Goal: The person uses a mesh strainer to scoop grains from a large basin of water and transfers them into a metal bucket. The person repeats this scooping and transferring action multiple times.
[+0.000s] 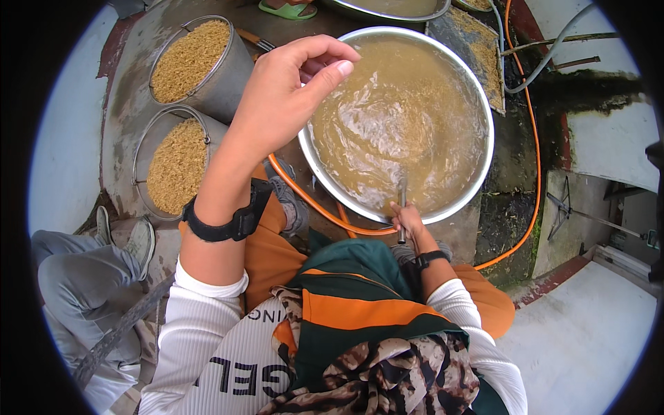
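My right hand point(408, 217) grips a metal handle point(402, 192) at the near rim of a large metal basin point(486, 150). The handle's far end goes down into cloudy brown water point(358, 119), where it cannot be seen. The water is rippled and swirling, with a tan patch of what looks like grain point(415, 129) near the middle. Raised in front of the basin's left side, my left hand point(298, 88) has loosely bent fingers and no visible object in it. Part of its palm is hidden.
Two metal buckets of tan grain, one farther point(192, 62) and one nearer point(179, 166), stand at left. An orange hose point(534, 155) loops around the basin. Grain lies on a flat panel point(487, 67) at right. Another person's legs point(88, 275) are at left; a green slipper point(290, 10) is ahead.
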`<state>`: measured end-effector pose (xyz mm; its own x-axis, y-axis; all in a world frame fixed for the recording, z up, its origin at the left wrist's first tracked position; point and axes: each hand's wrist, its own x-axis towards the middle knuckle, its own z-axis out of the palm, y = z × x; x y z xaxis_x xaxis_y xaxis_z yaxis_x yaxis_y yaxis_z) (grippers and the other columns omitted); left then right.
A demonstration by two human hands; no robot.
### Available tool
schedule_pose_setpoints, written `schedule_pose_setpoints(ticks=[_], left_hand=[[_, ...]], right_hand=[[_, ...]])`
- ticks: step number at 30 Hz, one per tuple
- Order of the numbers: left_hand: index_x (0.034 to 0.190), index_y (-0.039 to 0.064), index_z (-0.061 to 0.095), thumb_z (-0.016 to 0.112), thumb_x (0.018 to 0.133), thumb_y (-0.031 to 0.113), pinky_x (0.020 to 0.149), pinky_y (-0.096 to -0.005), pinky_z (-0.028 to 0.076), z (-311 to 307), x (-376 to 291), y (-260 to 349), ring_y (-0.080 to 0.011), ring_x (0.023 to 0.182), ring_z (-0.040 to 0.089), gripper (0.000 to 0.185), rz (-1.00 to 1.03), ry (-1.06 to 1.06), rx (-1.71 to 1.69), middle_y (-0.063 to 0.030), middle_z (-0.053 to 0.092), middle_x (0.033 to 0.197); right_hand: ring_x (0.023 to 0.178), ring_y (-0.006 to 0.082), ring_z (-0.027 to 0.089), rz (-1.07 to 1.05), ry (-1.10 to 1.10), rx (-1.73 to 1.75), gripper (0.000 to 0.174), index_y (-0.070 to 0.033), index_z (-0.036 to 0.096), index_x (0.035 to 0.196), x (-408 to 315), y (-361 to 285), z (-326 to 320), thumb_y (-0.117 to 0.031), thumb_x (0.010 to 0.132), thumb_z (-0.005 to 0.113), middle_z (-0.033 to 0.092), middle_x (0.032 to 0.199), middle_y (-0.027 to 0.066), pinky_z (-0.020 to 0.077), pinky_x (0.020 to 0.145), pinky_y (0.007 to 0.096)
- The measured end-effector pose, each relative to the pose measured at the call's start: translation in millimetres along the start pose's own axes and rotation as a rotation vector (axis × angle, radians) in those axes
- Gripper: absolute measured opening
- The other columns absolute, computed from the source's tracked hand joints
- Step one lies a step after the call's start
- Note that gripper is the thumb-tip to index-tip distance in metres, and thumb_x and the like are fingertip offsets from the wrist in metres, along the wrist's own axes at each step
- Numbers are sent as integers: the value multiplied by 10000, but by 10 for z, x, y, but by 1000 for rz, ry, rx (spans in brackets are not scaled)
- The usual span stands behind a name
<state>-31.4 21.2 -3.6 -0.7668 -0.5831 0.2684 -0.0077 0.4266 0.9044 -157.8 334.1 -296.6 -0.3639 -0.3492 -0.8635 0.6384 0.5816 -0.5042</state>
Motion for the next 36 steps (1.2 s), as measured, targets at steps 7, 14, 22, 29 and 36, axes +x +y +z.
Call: schedule_pose_setpoints(ticks=[7,14,22,29,36], left_hand=[[957,28,657,606,860,139,662,-228,464,91,75,-115,-74,699,562,156,-8,55,-35,-21,635,776],[1018,42,642,536,879,66,673,-235,480,386,112,-309,-86,726,586,176,-128,-22,-209,-43,659,828],[1222,47,501,572,860,120,754,-294,486,977,-107,-433,-139,897,563,376,-594,-368,-297,-48,564,1017],[1355,4,332,541,913,163,851,-378,492,1551,-332,-394,-235,1082,540,514,-925,-547,-425,-148,497,1249],[1052,34,449,569,905,89,666,-308,497,1882,-439,-396,-173,833,618,198,-820,-650,-724,-93,628,920]], right_hand=[[406,51,329,-50,-318,358,139,-82,426,884,-20,-188,129,-94,892,564,377,574,-36,277,331,221],[393,52,346,-165,-356,364,103,-119,442,906,-539,-436,204,-103,907,544,383,572,-38,296,325,214],[389,41,321,-338,-322,361,63,-98,444,969,-1155,-678,288,-89,929,493,348,570,-38,285,307,198],[380,65,321,-458,-317,337,144,-107,397,1020,-1593,-826,342,-63,924,495,330,542,-32,305,304,215],[359,67,308,-563,-314,311,172,-93,390,1067,-1766,-863,387,-66,926,485,316,523,-35,310,301,214]])
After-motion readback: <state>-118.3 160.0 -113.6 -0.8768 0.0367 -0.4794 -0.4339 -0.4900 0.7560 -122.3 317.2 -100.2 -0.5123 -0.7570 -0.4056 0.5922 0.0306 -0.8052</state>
